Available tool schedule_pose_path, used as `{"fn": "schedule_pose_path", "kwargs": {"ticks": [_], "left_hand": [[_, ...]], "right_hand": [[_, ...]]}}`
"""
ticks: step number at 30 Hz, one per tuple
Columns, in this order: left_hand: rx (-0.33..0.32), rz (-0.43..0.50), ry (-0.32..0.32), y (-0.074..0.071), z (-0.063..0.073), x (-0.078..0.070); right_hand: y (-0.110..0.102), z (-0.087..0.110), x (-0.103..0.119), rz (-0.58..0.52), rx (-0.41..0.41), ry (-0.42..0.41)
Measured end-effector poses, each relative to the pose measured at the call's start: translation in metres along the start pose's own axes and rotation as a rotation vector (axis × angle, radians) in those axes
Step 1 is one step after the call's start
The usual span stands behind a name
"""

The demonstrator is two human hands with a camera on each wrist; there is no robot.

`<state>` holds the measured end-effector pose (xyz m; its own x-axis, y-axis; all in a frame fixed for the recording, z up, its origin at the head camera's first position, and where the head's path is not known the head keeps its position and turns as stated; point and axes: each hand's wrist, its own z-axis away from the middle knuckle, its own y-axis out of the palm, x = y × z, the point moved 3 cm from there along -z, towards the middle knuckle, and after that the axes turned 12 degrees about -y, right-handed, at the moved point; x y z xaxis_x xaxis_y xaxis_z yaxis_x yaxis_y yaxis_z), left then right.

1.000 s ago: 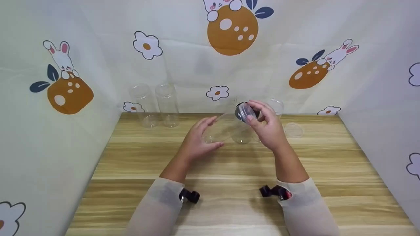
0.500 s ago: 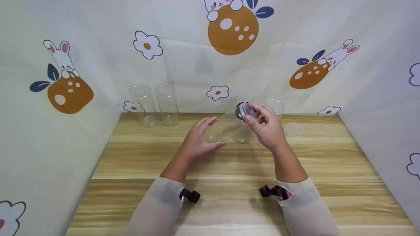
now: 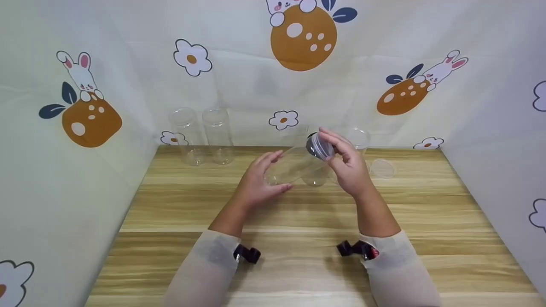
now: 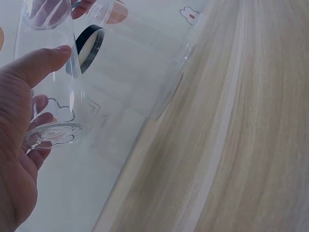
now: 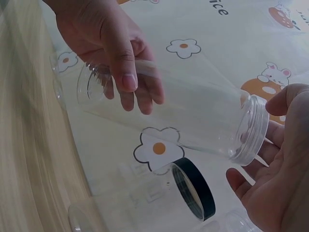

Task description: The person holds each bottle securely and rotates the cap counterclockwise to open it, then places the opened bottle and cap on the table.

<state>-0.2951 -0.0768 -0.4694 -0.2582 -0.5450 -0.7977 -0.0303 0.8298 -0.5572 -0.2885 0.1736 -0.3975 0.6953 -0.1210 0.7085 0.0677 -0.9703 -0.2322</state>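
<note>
My left hand grips a clear plastic jar near its base, thumb on one side and fingers on the other. The jar leans, its mouth end up and to the right. At that end my right hand holds the ridged clear lid by its edge, fingers and thumb spread round it. Close behind, overlapped by the held jar in the head view, stands another clear jar with a black ring lid.
Two tall clear jars stand at the back left of the wooden table. Behind my right hand is one more clear jar, with a loose clear disc lying to its right. A patterned cloth rises along the back edge.
My right fingers and thumb have shifted round the lid, the thumb drawing in and then moving back toward the edge. The left hand and the jar keep nearly the same place.
</note>
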Motion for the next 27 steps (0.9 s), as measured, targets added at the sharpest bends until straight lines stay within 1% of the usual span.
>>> {"fn": "schedule_pose_path", "kwargs": {"ticks": [6, 10, 14, 17, 20, 23, 27], "left_hand": [[-0.005, -0.008, 0.002, 0.0000, -0.0004, 0.0009], [0.000, -0.010, -0.005, 0.0004, -0.0001, 0.0004], [0.007, -0.015, -0.012, 0.0010, 0.0004, -0.0004], [0.005, -0.016, -0.014, 0.0010, 0.0007, -0.0006], [0.002, -0.009, -0.007, 0.0009, 0.0007, -0.0006], [0.000, -0.006, 0.016, 0.0010, 0.0002, -0.0003], [-0.004, -0.008, 0.040, 0.0014, -0.0008, 0.0002]], "right_hand": [[-0.0004, -0.0007, 0.0002, 0.013, -0.008, 0.013], [-0.0032, -0.0008, -0.0021, 0.075, -0.057, 0.045], [-0.0064, -0.0009, -0.0052, 0.144, -0.093, 0.104], [-0.0065, -0.0011, -0.0055, 0.192, -0.081, 0.134], [-0.0052, -0.0015, -0.0056, 0.220, -0.063, 0.137], [-0.0043, -0.0016, -0.0051, 0.221, -0.057, 0.128], [-0.0039, -0.0020, -0.0044, 0.192, -0.055, 0.115]]}}
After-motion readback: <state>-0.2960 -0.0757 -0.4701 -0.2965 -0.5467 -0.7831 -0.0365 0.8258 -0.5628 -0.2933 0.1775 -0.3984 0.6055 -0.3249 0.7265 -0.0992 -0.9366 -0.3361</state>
